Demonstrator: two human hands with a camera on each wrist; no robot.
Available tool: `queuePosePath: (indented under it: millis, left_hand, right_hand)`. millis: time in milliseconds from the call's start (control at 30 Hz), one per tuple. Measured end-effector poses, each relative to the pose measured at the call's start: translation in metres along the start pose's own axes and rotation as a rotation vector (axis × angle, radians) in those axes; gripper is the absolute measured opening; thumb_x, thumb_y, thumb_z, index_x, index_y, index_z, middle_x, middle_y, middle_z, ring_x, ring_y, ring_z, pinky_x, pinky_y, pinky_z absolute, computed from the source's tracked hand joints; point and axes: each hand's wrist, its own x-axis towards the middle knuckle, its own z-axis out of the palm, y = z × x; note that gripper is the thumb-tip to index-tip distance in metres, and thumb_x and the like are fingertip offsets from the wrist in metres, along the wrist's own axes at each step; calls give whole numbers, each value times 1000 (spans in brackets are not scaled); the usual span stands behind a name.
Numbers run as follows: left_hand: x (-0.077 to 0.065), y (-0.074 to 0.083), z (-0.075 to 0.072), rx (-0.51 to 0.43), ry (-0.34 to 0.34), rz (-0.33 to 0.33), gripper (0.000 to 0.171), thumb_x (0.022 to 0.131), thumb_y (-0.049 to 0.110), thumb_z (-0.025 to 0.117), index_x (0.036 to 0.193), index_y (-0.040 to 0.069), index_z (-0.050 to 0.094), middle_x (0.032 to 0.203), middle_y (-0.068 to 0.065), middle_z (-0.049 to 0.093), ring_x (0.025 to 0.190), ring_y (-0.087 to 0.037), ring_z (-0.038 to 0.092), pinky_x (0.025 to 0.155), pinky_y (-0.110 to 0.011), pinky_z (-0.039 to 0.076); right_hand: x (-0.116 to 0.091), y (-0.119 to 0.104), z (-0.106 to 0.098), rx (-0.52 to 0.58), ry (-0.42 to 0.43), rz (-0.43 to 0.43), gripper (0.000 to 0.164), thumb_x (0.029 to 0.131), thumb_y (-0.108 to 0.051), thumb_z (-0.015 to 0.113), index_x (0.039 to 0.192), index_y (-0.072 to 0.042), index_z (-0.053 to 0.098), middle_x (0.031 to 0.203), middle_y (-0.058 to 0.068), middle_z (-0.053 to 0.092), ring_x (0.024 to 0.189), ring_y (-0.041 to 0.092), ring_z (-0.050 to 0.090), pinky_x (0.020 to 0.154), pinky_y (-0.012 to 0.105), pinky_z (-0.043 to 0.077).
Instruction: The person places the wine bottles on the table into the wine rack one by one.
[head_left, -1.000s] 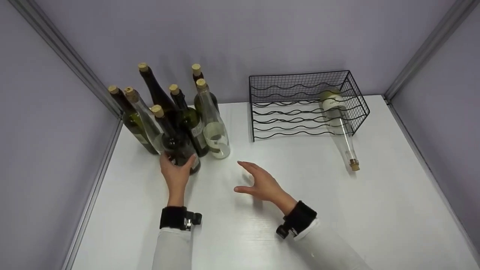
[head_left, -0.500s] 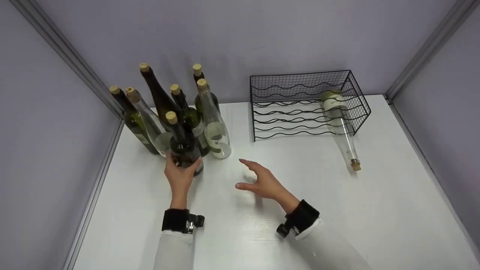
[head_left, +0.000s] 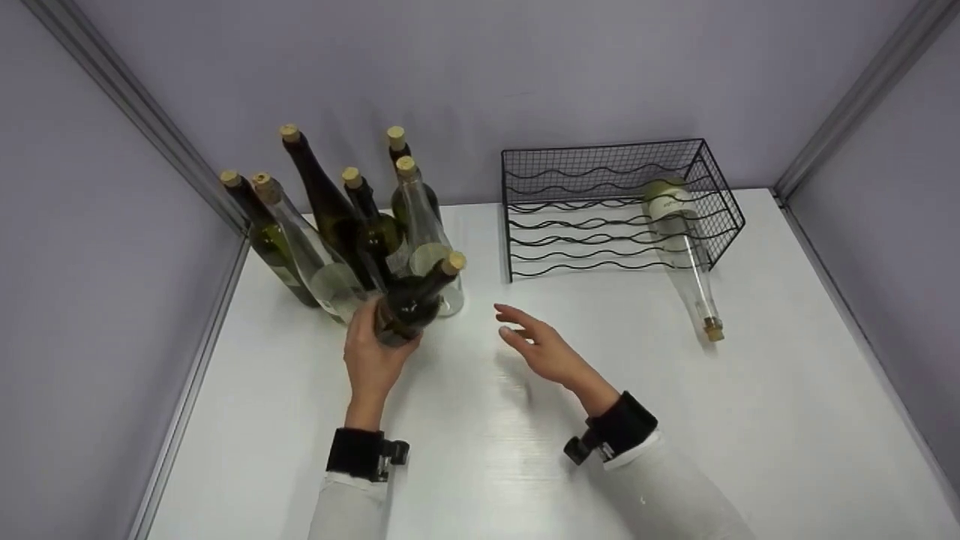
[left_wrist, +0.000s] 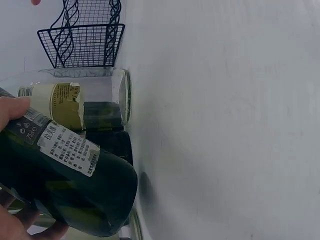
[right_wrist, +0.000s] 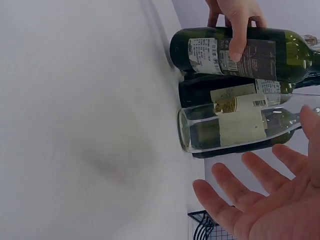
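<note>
A dark green wine bottle point(head_left: 409, 307) with a cork is gripped round its body by my left hand point(head_left: 375, 360). It leans to the right in the head view, and its base is tilted up off the table in the left wrist view. A white back label point(left_wrist: 69, 147) shows below the thumb. My right hand point(head_left: 546, 351) hovers over the table to the right, fingers spread and holding nothing. Beside the held bottle stands a clear bottle point(right_wrist: 240, 122) with a pale label. Part of it is hidden behind the held bottle in the head view.
Several corked bottles, among them a tall brown one point(head_left: 319, 176) and a clear one point(head_left: 319, 270), stand close together at the back left. A black wire wine rack point(head_left: 600, 266) sits at the back right, with a clear bottle point(head_left: 686, 255) lying in it, neck forward.
My left hand has moved the dark bottle right and lifted it, tipping its neck to the right. My right hand has shifted slightly right and its fingers have drawn closer together.
</note>
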Motion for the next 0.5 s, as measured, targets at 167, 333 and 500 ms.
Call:
queuePosePath:
  millis: [167,333,500]
  left_hand:
    - [-1,9,1,110,1,150,73,60,10,92,126,8,61,123,-12,61,116,-32,55,98,-49,43]
    - [-4,14,0,200,-19,247,74,57,11,93,124,7,63,123,-13,61,115,-35,55,101,-51,40]
    - [-8,14,0,287,-64,321,74,56,14,94,124,10,64,123,-11,61,116,-34,54,103,-52,37]
  right_hand:
    - [0,-8,-11,145,-54,11,52,108,-35,36,151,-5,37,143,21,48,126,42,49,98,57,42]
    - [-1,-10,-21,390,-130,35,59,106,-42,40,142,5,45,136,27,52,121,44,53,99,57,42]
    - [-3,-13,-30,593,-246,66,70,102,-54,43,145,2,43,139,23,50,120,46,54,99,57,42]
